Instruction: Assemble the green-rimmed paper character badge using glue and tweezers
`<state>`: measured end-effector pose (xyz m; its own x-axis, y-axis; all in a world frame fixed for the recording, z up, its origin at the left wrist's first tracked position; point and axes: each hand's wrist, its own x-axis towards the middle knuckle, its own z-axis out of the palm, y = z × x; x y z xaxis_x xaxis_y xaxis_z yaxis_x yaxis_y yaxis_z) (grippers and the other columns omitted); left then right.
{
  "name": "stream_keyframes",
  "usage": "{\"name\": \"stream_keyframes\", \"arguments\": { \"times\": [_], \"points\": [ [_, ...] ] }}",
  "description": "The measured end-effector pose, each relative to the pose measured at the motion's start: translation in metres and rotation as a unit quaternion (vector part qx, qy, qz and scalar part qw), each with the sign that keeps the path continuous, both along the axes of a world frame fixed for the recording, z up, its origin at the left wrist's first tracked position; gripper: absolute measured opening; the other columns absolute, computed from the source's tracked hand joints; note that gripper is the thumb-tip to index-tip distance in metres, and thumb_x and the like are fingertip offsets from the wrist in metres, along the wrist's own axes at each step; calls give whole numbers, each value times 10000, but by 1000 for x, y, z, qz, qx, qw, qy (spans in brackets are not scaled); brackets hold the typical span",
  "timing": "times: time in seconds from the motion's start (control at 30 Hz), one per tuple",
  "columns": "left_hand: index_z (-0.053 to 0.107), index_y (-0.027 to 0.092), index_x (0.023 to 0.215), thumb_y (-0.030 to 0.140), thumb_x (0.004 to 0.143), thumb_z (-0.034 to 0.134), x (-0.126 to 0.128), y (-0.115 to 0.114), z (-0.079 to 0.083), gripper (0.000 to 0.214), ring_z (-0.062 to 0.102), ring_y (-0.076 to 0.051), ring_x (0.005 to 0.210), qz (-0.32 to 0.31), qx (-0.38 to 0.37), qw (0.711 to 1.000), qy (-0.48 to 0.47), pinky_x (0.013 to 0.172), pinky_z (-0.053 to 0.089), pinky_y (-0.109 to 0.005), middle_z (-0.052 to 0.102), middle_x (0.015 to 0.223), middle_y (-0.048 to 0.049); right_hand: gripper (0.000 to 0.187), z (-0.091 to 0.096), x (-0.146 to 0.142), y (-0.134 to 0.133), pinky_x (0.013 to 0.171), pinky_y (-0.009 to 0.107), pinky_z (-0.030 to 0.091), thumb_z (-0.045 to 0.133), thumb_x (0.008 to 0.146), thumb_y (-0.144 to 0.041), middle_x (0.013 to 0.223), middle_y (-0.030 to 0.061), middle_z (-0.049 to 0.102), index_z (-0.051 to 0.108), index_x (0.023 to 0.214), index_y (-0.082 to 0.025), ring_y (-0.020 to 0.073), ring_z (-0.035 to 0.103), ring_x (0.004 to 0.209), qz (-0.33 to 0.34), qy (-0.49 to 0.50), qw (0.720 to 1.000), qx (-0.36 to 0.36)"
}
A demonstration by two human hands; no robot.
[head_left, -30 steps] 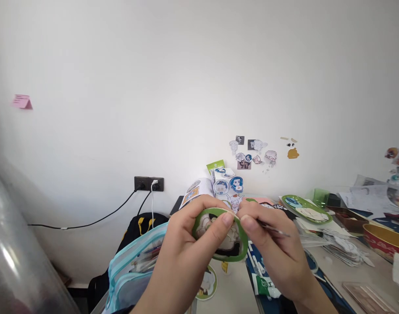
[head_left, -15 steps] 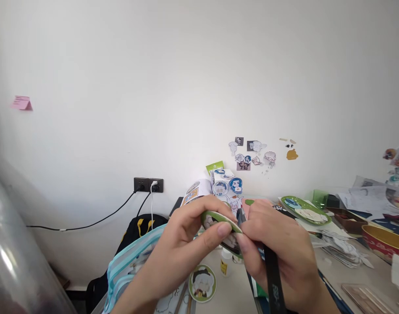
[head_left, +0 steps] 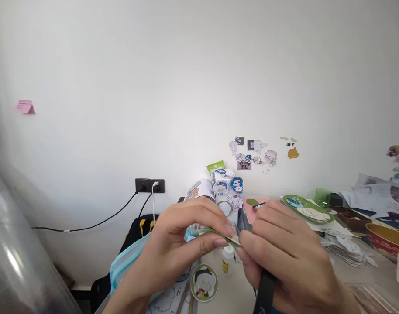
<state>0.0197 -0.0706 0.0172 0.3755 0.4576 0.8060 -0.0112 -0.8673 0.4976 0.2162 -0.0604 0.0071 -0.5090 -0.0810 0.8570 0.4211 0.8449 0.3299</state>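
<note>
My left hand [head_left: 186,242] is closed, pinching a thin round card with a green rim [head_left: 230,240] between thumb and fingers. The card is tilted nearly edge-on, so its printed face is hardly visible. At the card's right end, my right hand [head_left: 284,257] is closed round a pair of black tweezers [head_left: 265,290]. The right thumb and forefinger meet at the card's edge; whether they grip it I cannot tell. The grey tips rise beyond the fingers. Below the hands lies a round character sticker [head_left: 204,282] with a green border, and a small white-capped bottle [head_left: 228,261] stands beside it.
At left are a clear pouch with blue trim [head_left: 129,255] and a black bag [head_left: 142,231]. To the right lie a green oval tray [head_left: 307,203], a pile of paper cut-outs [head_left: 346,248] and a red-and-gold bowl [head_left: 387,240]. Behind is a wall with stickers [head_left: 244,164].
The card has been tilted from showing its printed face to nearly edge-on. My right hand has turned and shifted slightly, the tweezers' handle moving left. The view has shifted a little.
</note>
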Motion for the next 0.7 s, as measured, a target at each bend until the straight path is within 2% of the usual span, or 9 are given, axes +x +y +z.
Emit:
{"name": "stream_keyframes", "arguments": {
  "times": [0.1, 0.33, 0.47, 0.7],
  "points": [
    [758, 203, 921, 125, 851, 699, 0, 3, -1, 120, 674, -171, 833, -19, 44, 999, -8, 784, 542, -286, 749, 843, -44, 191, 0, -1, -3, 652, 365, 412, 530, 803, -22, 565, 24, 479, 629, 684, -134, 162, 375, 617, 0, 15, 1000, 27],
    [754, 208, 966, 121, 804, 734, -3, 3, 0, 185, 679, -206, 858, -25, 41, 999, 7, 825, 540, -349, 733, 863, -56, 176, 2, 0, -10, 598, 355, 372, 561, 776, 23, 541, 19, 505, 674, 741, -108, 161, 379, 600, -44, 3, 996, 81],
    [769, 218, 917, 91, 781, 752, -3, 1, 1, 187, 683, -198, 817, -14, 46, 999, 8, 818, 535, -357, 736, 839, -45, 169, 6, 2, -12, 605, 365, 367, 552, 806, 7, 560, 29, 543, 685, 796, -95, 174, 418, 615, -58, -2, 993, 103],
    [798, 287, 870, 119, 773, 771, 0, -1, -1, 196, 675, -172, 819, -29, -56, 998, -30, 782, 537, -307, 751, 826, -9, 154, 4, 1, -9, 642, 367, 360, 540, 838, 2, 583, 30, 532, 661, 843, -94, 173, 399, 636, -40, -7, 997, 67]
  ]
}}
